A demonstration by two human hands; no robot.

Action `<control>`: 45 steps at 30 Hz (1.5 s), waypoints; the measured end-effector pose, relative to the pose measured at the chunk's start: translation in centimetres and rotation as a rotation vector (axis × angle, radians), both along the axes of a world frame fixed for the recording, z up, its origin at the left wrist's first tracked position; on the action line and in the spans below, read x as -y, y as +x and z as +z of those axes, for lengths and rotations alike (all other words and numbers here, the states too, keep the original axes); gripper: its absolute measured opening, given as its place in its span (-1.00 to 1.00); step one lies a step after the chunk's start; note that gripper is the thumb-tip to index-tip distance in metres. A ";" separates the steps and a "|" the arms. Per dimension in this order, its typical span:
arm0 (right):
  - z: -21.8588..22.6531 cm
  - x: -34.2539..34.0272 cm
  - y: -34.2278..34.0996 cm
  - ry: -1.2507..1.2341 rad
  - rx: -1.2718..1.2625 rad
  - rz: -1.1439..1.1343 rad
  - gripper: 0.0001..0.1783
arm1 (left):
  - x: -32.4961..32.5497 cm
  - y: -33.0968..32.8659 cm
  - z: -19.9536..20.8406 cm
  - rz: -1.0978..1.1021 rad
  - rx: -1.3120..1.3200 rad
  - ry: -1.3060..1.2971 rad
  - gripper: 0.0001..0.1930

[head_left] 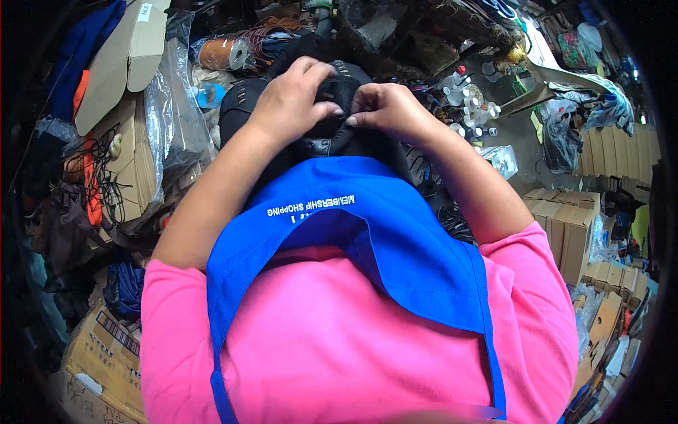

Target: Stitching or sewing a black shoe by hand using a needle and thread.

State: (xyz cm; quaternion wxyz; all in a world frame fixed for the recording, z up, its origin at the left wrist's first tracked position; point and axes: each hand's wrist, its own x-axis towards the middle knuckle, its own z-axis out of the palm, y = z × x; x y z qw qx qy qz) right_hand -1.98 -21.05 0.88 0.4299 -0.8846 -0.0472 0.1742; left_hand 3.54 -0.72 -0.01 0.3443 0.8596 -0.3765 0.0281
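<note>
Black stitched piece [337, 92] lies at upper centre of frame, between a loosely spread left hand [293, 100] and a right hand [388, 109] pinching something indistinct

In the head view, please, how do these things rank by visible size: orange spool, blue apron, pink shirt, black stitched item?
Largest to smallest:
1. pink shirt
2. blue apron
3. black stitched item, partly covered
4. orange spool
Shirt and apron seem nearer the camera, so real sizes are unsure.
</note>
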 end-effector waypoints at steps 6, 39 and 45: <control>-2.6 3.2 -1.7 0.031 0.201 0.026 -0.62 | -6.7 -2.2 1.2 -0.069 -0.314 0.247 -0.67; -3.0 15.4 -8.5 -0.658 -0.132 -0.230 -0.38 | -12.6 4.5 0.4 0.493 -0.334 -0.118 -0.71; 0.5 7.1 -1.8 0.228 0.066 -0.258 -0.63 | -1.1 -4.8 2.5 -0.057 -0.147 0.282 -0.52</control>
